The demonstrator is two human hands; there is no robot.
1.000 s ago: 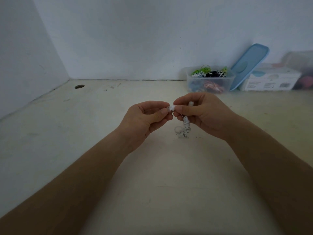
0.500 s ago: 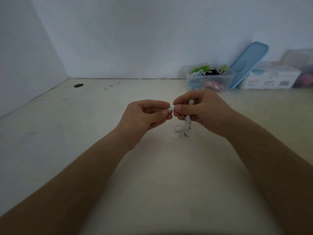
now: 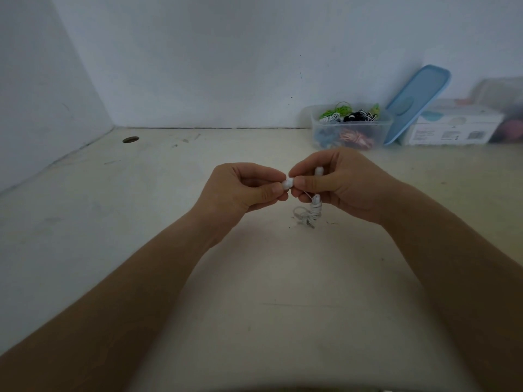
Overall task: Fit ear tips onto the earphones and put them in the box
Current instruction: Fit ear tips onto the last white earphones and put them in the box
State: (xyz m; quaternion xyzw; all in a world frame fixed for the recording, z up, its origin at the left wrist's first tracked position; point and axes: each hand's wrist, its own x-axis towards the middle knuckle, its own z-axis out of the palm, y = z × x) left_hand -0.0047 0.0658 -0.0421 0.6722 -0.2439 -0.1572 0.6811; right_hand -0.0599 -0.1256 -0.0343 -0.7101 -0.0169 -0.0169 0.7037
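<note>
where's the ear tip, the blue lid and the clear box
ear tip [image 3: 288,183]: head view, on its white middle, the part that shows
blue lid [image 3: 418,100]: head view, middle of its flat face
clear box [image 3: 353,123]: head view, on its front rim

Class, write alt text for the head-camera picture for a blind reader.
Over a pale table, the left hand pinches a white ear tip against white earphones gripped by the right hand. An open clear box stands behind.

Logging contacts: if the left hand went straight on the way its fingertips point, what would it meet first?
The left hand meets the white ear tip it pinches, then the right hand gripping the earphones. Depth is unsure from one view.
</note>
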